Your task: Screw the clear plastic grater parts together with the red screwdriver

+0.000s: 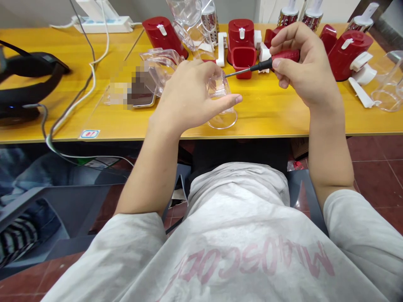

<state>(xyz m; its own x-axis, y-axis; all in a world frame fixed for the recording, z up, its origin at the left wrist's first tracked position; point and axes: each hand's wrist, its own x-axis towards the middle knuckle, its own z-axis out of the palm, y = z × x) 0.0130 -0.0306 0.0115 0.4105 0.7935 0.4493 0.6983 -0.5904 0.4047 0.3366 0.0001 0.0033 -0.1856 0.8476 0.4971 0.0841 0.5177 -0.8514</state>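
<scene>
In the head view my right hand is closed around a screwdriver with a red and black handle. Its thin metal shaft points left, with the tip at the upper part of a clear plastic container. My left hand grips this container from the left, thumb stretched out to the right and fingers curled behind. Whether the tip touches a screw is too small to tell. Just beyond my left hand lies another clear plastic part.
Red plastic grater bodies and metal grating drums with white stems stand along the back. A clear container is at right. A phone, cables, a black headset and a power strip are at left.
</scene>
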